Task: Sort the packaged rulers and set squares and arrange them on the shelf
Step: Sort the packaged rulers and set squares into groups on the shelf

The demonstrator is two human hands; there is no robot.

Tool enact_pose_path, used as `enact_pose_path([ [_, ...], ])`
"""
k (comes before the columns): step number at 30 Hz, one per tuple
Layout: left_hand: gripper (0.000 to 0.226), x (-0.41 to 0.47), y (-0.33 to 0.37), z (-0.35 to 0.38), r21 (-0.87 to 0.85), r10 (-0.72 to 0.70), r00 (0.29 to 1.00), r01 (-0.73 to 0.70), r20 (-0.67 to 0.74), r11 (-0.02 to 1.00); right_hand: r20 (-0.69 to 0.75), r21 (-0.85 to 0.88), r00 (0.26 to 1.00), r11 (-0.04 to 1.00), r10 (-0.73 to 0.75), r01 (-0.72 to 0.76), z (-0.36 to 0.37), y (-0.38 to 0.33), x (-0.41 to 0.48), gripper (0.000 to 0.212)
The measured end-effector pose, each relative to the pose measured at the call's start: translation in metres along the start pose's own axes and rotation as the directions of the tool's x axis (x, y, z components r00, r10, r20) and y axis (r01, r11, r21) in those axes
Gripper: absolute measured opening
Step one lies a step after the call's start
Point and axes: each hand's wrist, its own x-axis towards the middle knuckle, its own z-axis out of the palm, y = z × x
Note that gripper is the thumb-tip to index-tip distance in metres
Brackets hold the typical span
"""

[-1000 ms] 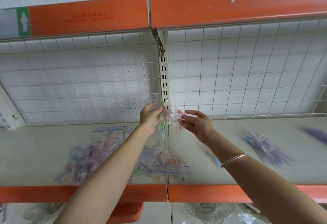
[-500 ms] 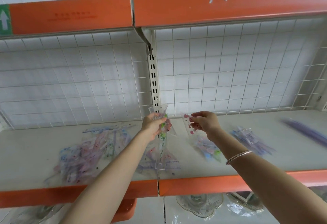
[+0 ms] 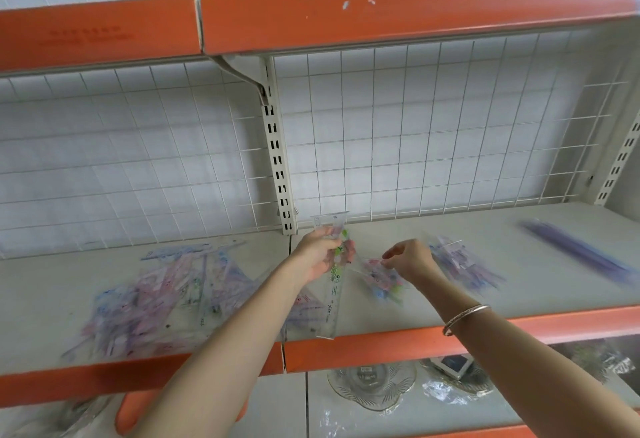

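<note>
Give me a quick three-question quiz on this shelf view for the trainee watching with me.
1. Multiple choice: how does the left hand deal with the long ruler packet? A: grips it in curled fingers. B: presses it flat under straight fingers. C: does not touch it.
2. True or false: the right hand lies flat and empty on the shelf.
3. Fill in: the biggest heap of packets lies to the ___ of both hands.

Key
1. A.
2. False: it pinches a small packet.
3. left.
</note>
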Motion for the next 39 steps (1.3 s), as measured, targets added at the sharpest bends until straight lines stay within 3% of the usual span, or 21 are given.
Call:
enact_pose_path([
  [4,0.035,-0.003,-0.002,0.006,-0.021,-0.012,1.0,0.012,-0.003,1.0,-0.103,-0.118,0.994,0.993,-0.035,0.023,0.005,-0.003,-0.005,0.013],
  [7,0.029,0.0,-0.005,0.01,-0.026,0.008,0.999,-0.009,-0.042,1.0,-0.075,0.187,0.985,0.968,-0.158,0.169,0.005,-0.016,-0.015,0.017],
  [9,0.02,0.001,-0.005,0.012,-0.097,0.003,0.999,-0.007,-0.036,0.995,0.078,0.466,0.981,0.876,-0.176,0.12,0.004,-0.028,-0.025,0.025],
  [11,0.015,0.003,-0.005,0.013,-0.142,0.013,0.998,-0.02,-0.056,0.99,0.218,0.619,0.962,0.785,-0.165,-0.006,0.004,-0.035,-0.03,0.022],
  [15,0.018,0.008,-0.006,0.008,-0.195,0.024,0.991,-0.05,-0.132,0.98,0.235,0.651,0.968,0.754,-0.086,-0.091,0.004,-0.037,-0.031,0.017],
  [21,0.018,0.01,-0.006,0.001,-0.188,0.024,0.984,-0.057,-0.175,0.981,0.083,0.732,0.996,0.678,0.015,-0.071,0.002,-0.036,-0.026,0.011],
  [28,0.014,0.011,-0.001,0.005,-0.104,-0.026,0.999,0.023,-0.023,0.994,0.122,0.859,0.991,0.506,-0.056,-0.077,-0.011,-0.042,-0.017,0.013],
  [33,0.015,0.013,0.003,0.017,-0.145,-0.061,0.997,0.066,0.041,0.987,0.158,0.902,0.987,0.413,-0.037,-0.129,-0.02,-0.046,-0.008,0.009],
  [39,0.013,0.019,0.007,0.023,0.026,-0.049,0.995,0.047,0.089,0.999,0.335,0.82,0.941,0.506,-0.045,-0.268,-0.027,-0.045,0.008,0.008],
])
